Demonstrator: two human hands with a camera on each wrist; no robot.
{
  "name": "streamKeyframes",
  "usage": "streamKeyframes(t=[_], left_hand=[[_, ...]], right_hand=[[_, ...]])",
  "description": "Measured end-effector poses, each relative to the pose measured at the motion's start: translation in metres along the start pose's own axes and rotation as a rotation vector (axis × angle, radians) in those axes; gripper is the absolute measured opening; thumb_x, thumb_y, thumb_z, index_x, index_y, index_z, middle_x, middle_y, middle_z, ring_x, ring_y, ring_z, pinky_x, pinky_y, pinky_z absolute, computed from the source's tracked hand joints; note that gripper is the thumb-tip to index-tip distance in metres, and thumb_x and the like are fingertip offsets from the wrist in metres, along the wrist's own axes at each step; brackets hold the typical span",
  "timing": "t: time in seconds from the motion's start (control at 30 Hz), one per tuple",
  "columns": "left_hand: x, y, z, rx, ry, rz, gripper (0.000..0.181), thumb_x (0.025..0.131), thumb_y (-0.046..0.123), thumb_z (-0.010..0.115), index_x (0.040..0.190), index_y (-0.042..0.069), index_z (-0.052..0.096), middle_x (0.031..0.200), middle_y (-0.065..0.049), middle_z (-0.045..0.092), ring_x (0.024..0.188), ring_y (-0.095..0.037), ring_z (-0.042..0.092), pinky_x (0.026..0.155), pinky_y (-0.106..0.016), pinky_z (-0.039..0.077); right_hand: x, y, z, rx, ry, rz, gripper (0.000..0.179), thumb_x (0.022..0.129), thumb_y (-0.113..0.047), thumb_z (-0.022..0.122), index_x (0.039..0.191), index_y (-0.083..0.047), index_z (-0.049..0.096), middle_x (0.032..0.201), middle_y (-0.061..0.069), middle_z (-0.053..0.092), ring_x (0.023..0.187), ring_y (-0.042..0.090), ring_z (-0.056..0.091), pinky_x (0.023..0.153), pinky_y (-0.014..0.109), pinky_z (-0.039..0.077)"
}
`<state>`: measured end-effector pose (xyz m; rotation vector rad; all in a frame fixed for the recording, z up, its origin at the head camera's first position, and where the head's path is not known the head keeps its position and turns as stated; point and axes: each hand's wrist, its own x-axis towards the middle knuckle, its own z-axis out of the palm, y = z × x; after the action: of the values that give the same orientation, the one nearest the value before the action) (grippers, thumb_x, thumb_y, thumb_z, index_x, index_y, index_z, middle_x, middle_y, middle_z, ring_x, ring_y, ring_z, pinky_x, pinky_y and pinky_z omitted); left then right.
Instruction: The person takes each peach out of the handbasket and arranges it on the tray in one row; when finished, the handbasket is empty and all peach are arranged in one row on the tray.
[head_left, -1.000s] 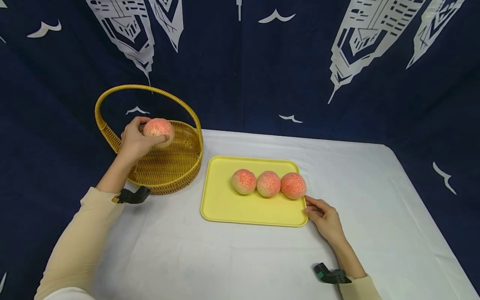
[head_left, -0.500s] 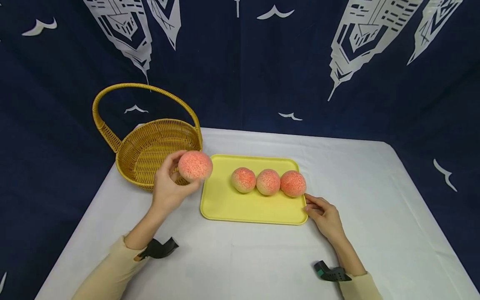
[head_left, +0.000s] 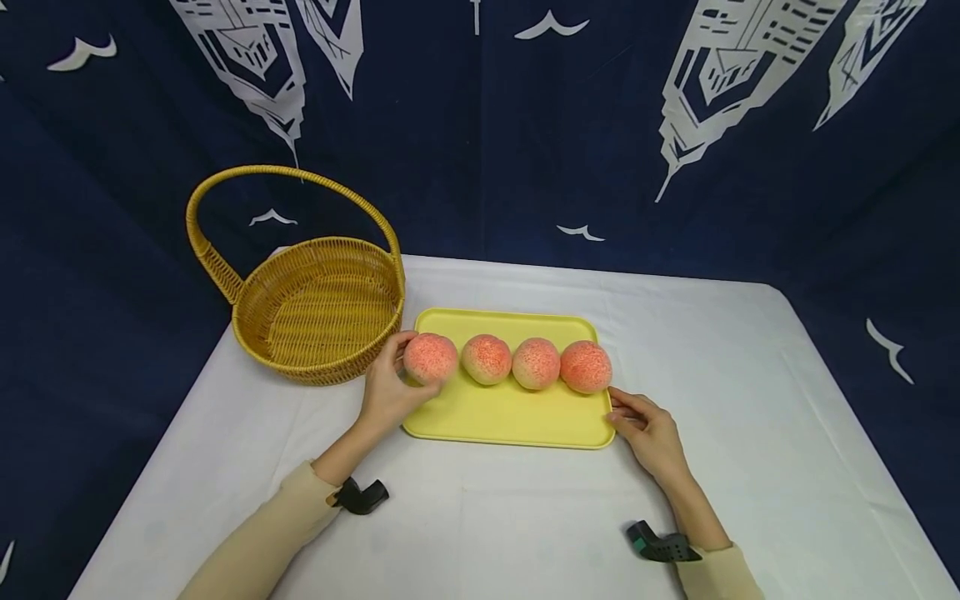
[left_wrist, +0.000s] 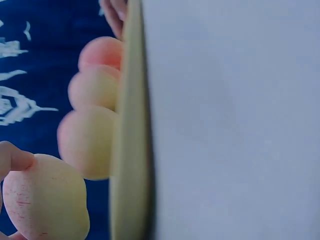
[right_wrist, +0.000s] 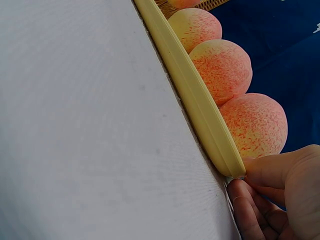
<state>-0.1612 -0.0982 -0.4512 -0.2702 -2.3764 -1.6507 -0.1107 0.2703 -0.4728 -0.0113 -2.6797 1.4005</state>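
My left hand (head_left: pixel 392 390) grips a pink-and-cream peach (head_left: pixel 431 359) over the left end of a yellow tray (head_left: pixel 510 421). In the left wrist view a narrow gap shows between this held peach (left_wrist: pixel 47 200) and the tray rim (left_wrist: pixel 131 150). Three more peaches stand in a row on the tray: a left one (head_left: pixel 487 360), a middle one (head_left: pixel 536 364) and a right one (head_left: pixel 587 367). At the tray's right edge, my right hand (head_left: pixel 654 437) pinches the rim, thumb above and fingers beneath, as the right wrist view shows (right_wrist: pixel 280 195).
A woven basket (head_left: pixel 330 312) with a tall arched handle stands behind and left of the tray, with nothing inside. White cloth (head_left: pixel 480 525) covers the table. A dark blue printed curtain (head_left: pixel 480 150) hangs behind it.
My left hand has carried the peach out of the basket, rightward and toward the near side, down to the tray's left end. My right hand has stayed at the tray's edge.
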Motion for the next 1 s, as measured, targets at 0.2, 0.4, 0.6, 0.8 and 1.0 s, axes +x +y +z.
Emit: streamKeyframes(t=[0.2,0.4,0.6,0.8,1.0], left_hand=[[0.009,-0.017,0.005,0.044,0.012,-0.006,0.071,0.066,0.005,0.084,0.128,-0.001,0.05,0.124,-0.023,0.059,0.117,-0.037,0.059,0.102,-0.047,0.048],[0.014,-0.023,0.007,0.076,-0.003,-0.02,0.072,0.067,0.008,0.084,0.13,0.001,0.049,0.124,-0.022,0.06,0.113,-0.036,0.061,0.097,-0.049,0.05],[0.014,-0.027,0.008,0.087,-0.019,-0.029,0.072,0.068,0.01,0.084,0.13,0.002,0.049,0.122,-0.022,0.061,0.11,-0.036,0.061,0.094,-0.048,0.05],[0.015,-0.029,0.011,0.105,-0.039,-0.002,0.074,0.07,0.011,0.085,0.133,0.002,0.047,0.128,-0.022,0.058,0.116,-0.039,0.058,0.099,-0.05,0.048],[0.016,-0.029,0.012,0.116,-0.048,0.043,0.073,0.071,0.014,0.085,0.132,0.001,0.047,0.129,-0.022,0.056,0.117,-0.038,0.058,0.099,-0.051,0.048]], right_hand=[[0.005,0.02,0.002,0.018,0.002,0.0,0.041,0.089,-0.007,0.069,0.129,-0.001,0.062,0.112,0.017,0.066,0.087,-0.012,0.054,0.072,0.006,0.047],[0.003,0.012,0.002,0.022,0.002,0.001,0.04,0.089,-0.003,0.068,0.128,0.002,0.062,0.11,0.019,0.066,0.086,-0.012,0.054,0.072,0.005,0.046],[-0.001,-0.001,0.001,0.029,-0.002,0.003,0.039,0.089,0.003,0.065,0.127,0.007,0.061,0.109,0.023,0.065,0.085,-0.011,0.055,0.072,0.005,0.046],[0.004,0.016,0.002,0.019,0.0,0.003,0.04,0.09,-0.005,0.068,0.129,0.001,0.062,0.11,0.018,0.066,0.087,-0.012,0.054,0.073,0.005,0.046],[0.005,0.019,0.001,0.041,-0.001,0.008,0.041,0.089,-0.006,0.068,0.129,0.0,0.062,0.109,0.018,0.065,0.087,-0.01,0.055,0.073,0.007,0.048]])
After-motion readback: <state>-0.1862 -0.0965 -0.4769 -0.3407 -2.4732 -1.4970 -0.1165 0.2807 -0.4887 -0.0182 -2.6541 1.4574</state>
